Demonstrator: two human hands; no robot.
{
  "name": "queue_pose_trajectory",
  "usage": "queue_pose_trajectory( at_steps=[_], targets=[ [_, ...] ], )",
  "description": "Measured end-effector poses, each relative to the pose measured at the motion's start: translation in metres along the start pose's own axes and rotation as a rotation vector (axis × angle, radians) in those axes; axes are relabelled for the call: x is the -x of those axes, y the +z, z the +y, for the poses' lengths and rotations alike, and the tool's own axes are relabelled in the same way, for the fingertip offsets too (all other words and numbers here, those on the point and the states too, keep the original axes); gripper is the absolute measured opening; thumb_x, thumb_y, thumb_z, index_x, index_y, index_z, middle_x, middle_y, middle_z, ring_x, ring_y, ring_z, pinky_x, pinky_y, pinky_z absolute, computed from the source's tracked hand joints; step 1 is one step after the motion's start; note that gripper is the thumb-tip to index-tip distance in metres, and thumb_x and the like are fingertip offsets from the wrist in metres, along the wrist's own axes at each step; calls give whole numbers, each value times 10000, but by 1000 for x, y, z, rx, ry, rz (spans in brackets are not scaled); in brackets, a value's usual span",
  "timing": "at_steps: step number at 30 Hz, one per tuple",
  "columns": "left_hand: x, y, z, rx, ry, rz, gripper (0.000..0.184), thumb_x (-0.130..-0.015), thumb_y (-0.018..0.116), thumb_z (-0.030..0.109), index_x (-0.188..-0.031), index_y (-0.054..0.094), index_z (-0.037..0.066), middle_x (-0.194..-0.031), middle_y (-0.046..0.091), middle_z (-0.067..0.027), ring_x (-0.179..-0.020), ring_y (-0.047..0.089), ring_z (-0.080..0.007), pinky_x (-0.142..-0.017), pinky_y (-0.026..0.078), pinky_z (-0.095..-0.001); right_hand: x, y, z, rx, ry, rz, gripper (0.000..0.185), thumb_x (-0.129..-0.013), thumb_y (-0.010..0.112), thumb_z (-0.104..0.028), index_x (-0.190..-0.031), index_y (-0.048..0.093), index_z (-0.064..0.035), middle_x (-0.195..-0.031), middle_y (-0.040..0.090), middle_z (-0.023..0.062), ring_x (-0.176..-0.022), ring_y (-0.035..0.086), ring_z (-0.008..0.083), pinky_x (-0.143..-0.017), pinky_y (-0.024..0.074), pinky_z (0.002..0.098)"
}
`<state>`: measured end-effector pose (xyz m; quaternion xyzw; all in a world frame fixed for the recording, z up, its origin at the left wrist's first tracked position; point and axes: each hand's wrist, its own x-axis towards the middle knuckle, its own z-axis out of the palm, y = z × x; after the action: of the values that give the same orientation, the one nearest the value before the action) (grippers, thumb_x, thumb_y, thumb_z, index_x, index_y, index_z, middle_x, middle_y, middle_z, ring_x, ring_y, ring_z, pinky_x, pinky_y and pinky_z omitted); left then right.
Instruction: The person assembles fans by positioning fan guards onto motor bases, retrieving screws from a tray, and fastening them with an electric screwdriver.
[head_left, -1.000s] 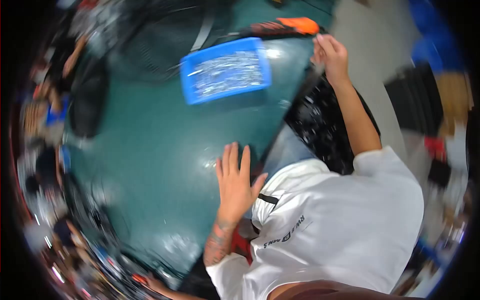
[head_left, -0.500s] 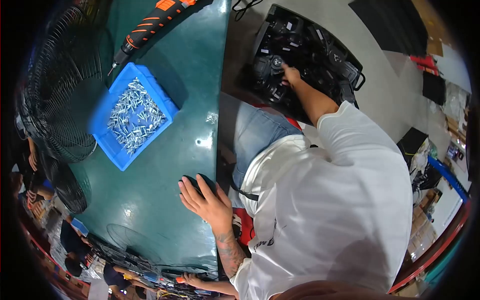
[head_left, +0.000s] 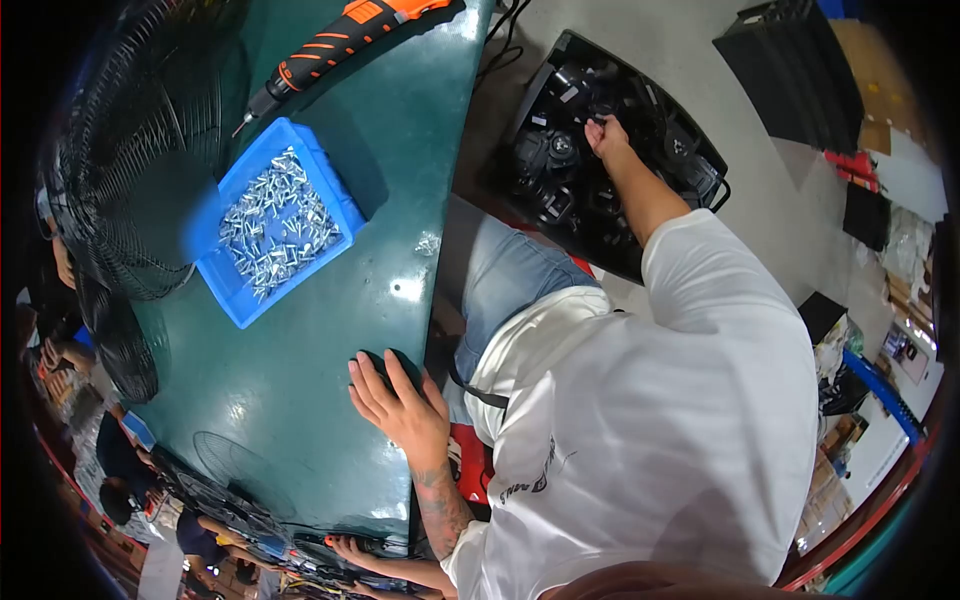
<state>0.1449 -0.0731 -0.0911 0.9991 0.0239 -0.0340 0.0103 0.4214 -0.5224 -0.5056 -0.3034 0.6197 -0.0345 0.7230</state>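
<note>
My left hand (head_left: 405, 410) lies palm down near the edge of the green table (head_left: 300, 390), its fingers spread and nothing visible in it. My right hand (head_left: 610, 138) reaches down into a black crate (head_left: 718, 165) beside the table. Its fingers are bent together among black plastic parts (head_left: 562, 150), some with white labels. Whatever those fingers grip, if anything, blends into the dark parts. On the table, a blue bin (head_left: 352, 225) contains many silver screws (head_left: 275, 225). Behind it rests an orange and black electric screwdriver (head_left: 320, 52), its bit pointing towards the bin's far corner.
A black wire fan guard (head_left: 130, 190) stands along the table's left side. Other people work at the lower left, and a co-worker's hand (head_left: 350, 552) shows near the bottom edge. Black sheets (head_left: 795, 65) and cardboard lie on the floor to the right.
My right hand has shifted rightward inside the crate, away from a round black part. My left hand keeps its place on the table. The whole view has turned slightly.
</note>
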Motion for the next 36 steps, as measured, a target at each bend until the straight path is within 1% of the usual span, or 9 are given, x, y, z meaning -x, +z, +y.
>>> queue_pose_trajectory(
  at_steps=[9,17,20,23,26,29,31,32,36],
  targets=[
    [-1,-2,0,45,-13,57,596,-957,662,261,-1482,490,37,-1566,418,-227,-1466,381,-421,-1162,321,-577,157,-40,-42,827,-285,-163,156,-878,696,-207,-878,612,-75,-695,621,32,-519,583,124,-470,517,297],
    [6,-9,-21,521,10,202,535,-922,708,230,-1384,575,-5,-1473,523,-223,-1386,478,-409,-1161,345,-496,452,28,-99,1826,-504,-1735,245,-744,747,-143,-722,527,-39,-637,513,29,-598,489,95,-548,381,302],
    [16,-10,-25,1267,-83,263,574,-916,754,260,-1388,568,-8,-1370,596,-213,-1279,587,-345,-1017,491,-438,517,55,-83,1188,-307,-2459,393,-769,775,-245,-581,470,-84,-487,434,12,-389,447,238,-423,308,358],
    [25,-13,-11,2167,34,63,932,-922,651,650,-1532,386,-2,-1453,537,-181,-1328,539,-285,-1125,407,-429,576,86,-16,681,52,-2963,338,-737,839,-160,-581,549,-85,-500,470,19,-362,460,205,-388,286,360],
    [66,-22,-10,2570,-103,127,1097,-838,624,793,-1552,357,4,-1516,496,-158,-1381,510,-268,-1143,418,-446,627,91,51,564,96,-3154,314,-682,857,-152,-601,562,-81,-533,492,34,-413,473,219,-434,314,359],
    [90,-20,-45,2408,-227,556,1034,-855,699,700,-1565,343,37,-1440,539,-122,-1321,543,-238,-1081,471,-386,650,80,95,1140,-1092,-2502,204,-651,795,-54,-751,627,2,-782,620,114,-727,578,223,-637,422,345],
    [100,8,-70,1995,-379,837,897,-840,802,448,-1497,382,2,-1356,535,-118,-1263,535,-207,-1093,424,-355,668,76,134,1177,-1328,-2130,320,-749,753,-50,-1052,674,16,-1078,651,123,-908,601,217,-745,467,329],
    [104,3,-75,1797,-458,931,913,-814,828,390,-1494,365,-4,-1363,530,-130,-1276,527,-215,-1109,409,-363,657,81,146,1305,-1216,-2177,622,-791,766,-123,-1377,576,-37,-1344,589,109,-1131,595,235,-899,490,345],
    [114,0,-80,1000,-659,970,1078,-686,914,290,-1512,300,-29,-1432,467,-208,-1363,473,-328,-1174,350,-420,648,53,190,1172,-1011,-2386,766,-808,792,-208,-1499,494,-67,-1530,490,136,-1367,518,284,-1054,451,413]
  ],
)
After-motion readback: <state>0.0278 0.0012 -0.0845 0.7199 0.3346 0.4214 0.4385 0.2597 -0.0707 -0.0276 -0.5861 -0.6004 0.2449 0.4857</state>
